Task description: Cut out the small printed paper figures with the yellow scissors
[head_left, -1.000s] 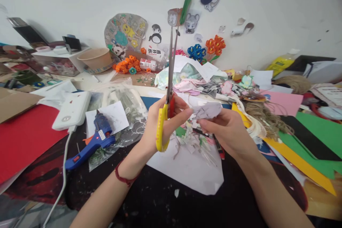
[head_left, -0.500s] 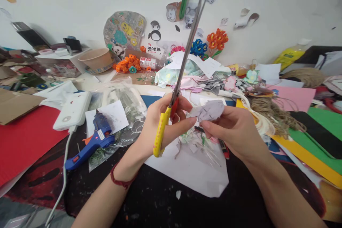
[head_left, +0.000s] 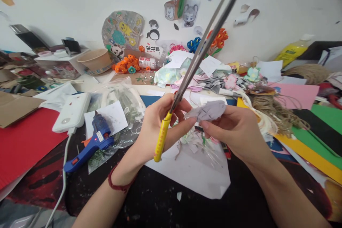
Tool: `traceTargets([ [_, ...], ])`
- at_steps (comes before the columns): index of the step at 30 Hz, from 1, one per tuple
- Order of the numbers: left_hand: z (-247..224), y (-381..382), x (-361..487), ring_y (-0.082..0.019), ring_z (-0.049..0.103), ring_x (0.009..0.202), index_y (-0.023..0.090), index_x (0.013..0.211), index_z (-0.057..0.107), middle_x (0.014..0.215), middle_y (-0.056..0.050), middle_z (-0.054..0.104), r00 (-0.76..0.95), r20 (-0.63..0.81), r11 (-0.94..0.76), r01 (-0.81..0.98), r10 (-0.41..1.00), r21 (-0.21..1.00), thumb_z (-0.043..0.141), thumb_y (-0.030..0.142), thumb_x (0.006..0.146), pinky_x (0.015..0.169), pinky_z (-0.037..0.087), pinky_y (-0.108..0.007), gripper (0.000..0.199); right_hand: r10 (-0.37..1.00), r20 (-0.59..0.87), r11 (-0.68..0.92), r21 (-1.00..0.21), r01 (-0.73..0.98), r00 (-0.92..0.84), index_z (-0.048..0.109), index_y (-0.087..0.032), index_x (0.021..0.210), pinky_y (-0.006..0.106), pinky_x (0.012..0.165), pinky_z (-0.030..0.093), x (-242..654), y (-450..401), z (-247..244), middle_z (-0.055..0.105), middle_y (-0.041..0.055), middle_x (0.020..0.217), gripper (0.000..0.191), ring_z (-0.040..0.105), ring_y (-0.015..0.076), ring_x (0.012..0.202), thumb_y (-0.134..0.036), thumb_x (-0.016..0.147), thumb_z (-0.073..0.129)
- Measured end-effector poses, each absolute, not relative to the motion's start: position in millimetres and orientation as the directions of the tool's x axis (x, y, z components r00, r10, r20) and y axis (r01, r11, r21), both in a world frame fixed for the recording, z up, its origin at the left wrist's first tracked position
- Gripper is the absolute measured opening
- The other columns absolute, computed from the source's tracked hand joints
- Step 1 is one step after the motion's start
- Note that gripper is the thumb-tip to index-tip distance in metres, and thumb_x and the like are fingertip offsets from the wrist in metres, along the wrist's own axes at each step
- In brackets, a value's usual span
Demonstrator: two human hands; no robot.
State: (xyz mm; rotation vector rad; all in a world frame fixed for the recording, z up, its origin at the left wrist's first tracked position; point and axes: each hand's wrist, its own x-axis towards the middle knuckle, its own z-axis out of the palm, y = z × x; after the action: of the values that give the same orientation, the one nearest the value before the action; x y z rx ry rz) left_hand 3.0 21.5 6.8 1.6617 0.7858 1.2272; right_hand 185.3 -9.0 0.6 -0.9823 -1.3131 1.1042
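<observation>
My left hand (head_left: 165,124) has yellow-handled scissors (head_left: 196,57) hooked in it, blades up and slightly parted, tilted to the right. Its thumb and a finger also touch the left end of a crumpled grey-white paper piece (head_left: 210,111). My right hand (head_left: 235,124) pinches the right end of that piece between thumb and fingers. Below both hands lies a white sheet (head_left: 197,174) with small scraps and thin sticks on it. Part of the left hand's fingers is hidden behind the scissors.
On the left are a blue glue gun (head_left: 92,149), a white power bank (head_left: 71,111) with a cable, and red paper (head_left: 29,139). Twine (head_left: 278,108) and coloured sheets lie right. Fabric (head_left: 173,71) and orange flowers (head_left: 128,65) stand behind.
The scissors have swung, with their blades now leaning further right and parted more visibly. The grey-white piece has tipped slightly between my hands, which stay almost in place.
</observation>
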Motion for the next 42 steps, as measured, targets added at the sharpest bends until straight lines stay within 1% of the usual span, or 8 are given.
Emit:
traceTargets([
  [9,7.0,21.7,0.2,-0.011,0.052,0.062,0.022,0.088,0.064,0.07,0.004,0.055,0.321,0.354,-0.374,0.001,0.879,0.928,0.08,0.019,0.077,0.056,0.042,-0.026,0.02,0.987,0.158,0.155,-0.984,-0.086,-0.03,0.079,-0.021,0.087,0.021,0.046,0.049,186.9,-10.5,-0.7,0.068,-0.0019,0.064,0.016,0.058,0.0098,0.05,-0.018,0.072,0.084],
  [18,6.4,20.8,4.0,-0.011,0.052,0.061,0.022,0.086,0.062,0.071,0.004,0.056,0.322,0.35,-0.365,-0.015,0.88,0.931,0.082,0.018,0.074,0.055,0.041,-0.027,0.023,0.993,0.074,0.055,-0.98,-0.194,-0.094,0.077,-0.019,0.078,0.023,0.044,0.04,189.4,-7.5,0.8,0.059,-0.0031,0.053,0.009,0.048,0.0085,0.046,-0.025,0.075,0.083],
  [22,8.9,18.9,3.9,-0.011,0.055,0.064,0.022,0.089,0.063,0.085,0.001,0.064,0.297,0.387,-0.4,-0.019,0.873,0.916,0.084,0.015,0.072,0.058,0.043,-0.028,0.028,0.992,0.043,0.012,-0.966,-0.257,-0.118,0.077,-0.018,0.074,0.021,0.045,0.038,188.9,-6.2,3.7,0.055,-0.0037,0.05,0.008,0.046,0.0072,0.045,-0.025,0.075,0.082],
  [24,8.7,19.5,3.3,-0.01,0.055,0.066,0.021,0.091,0.062,0.098,-0.001,0.068,0.269,0.44,-0.45,-0.025,0.857,0.892,0.08,0.014,0.076,0.06,0.043,-0.028,0.025,0.99,0.017,-0.023,-0.96,-0.278,-0.14,0.077,-0.018,0.076,0.02,0.044,0.037,190.1,-5.8,4.0,0.054,-0.0038,0.05,0.008,0.046,0.0066,0.045,-0.025,0.076,0.08],
  [29,6.3,22.7,3.2,-0.011,0.058,0.07,0.021,0.09,0.058,0.111,-0.004,0.071,0.187,0.545,-0.549,-0.035,0.818,0.835,0.074,0.012,0.081,0.062,0.045,-0.029,0.02,0.949,-0.121,-0.211,-0.93,-0.302,-0.29,0.075,-0.014,0.072,0.019,0.044,0.037,193.7,-4.0,3.4,0.06,-0.0008,0.06,0.014,0.043,0.0042,0.045,-0.026,0.073,0.081],
  [33,3.7,22.3,6.0,-0.016,0.063,0.08,0.022,0.093,0.06,0.104,-0.004,0.073,0.22,0.501,-0.506,-0.038,0.837,0.862,0.073,0.01,0.079,0.062,0.046,-0.029,0.023,0.903,-0.169,-0.299,-0.907,-0.297,-0.394,0.074,-0.013,0.073,0.019,0.044,0.04,194.8,-2.4,1.7,0.066,0.0016,0.068,0.019,0.043,0.0027,0.043,-0.029,0.072,0.082],
  [37,2.1,21.3,7.1,-0.011,0.057,0.067,0.023,0.094,0.061,0.095,0.0,0.071,0.22,0.485,-0.473,-0.108,0.846,0.874,0.071,0.005,0.077,0.061,0.043,-0.028,0.027,0.885,-0.215,-0.351,-0.89,-0.289,-0.414,0.073,-0.012,0.071,0.017,0.044,0.04,194.7,-2.3,1.2,0.066,0.0004,0.063,0.022,0.041,0.001,0.039,-0.031,0.07,0.085],
  [42,5.7,21.7,3.3,-0.01,0.049,0.061,0.022,0.09,0.062,0.089,0.0,0.068,0.239,0.459,-0.457,-0.069,0.856,0.887,0.076,0.015,0.079,0.06,0.041,-0.03,0.019,0.878,-0.206,-0.347,-0.896,-0.276,-0.433,0.07,-0.014,0.066,0.019,0.043,0.04,196.1,-2.9,0.0,0.065,0.0007,0.059,0.026,0.045,0.0035,0.039,-0.035,0.077,0.079],
])
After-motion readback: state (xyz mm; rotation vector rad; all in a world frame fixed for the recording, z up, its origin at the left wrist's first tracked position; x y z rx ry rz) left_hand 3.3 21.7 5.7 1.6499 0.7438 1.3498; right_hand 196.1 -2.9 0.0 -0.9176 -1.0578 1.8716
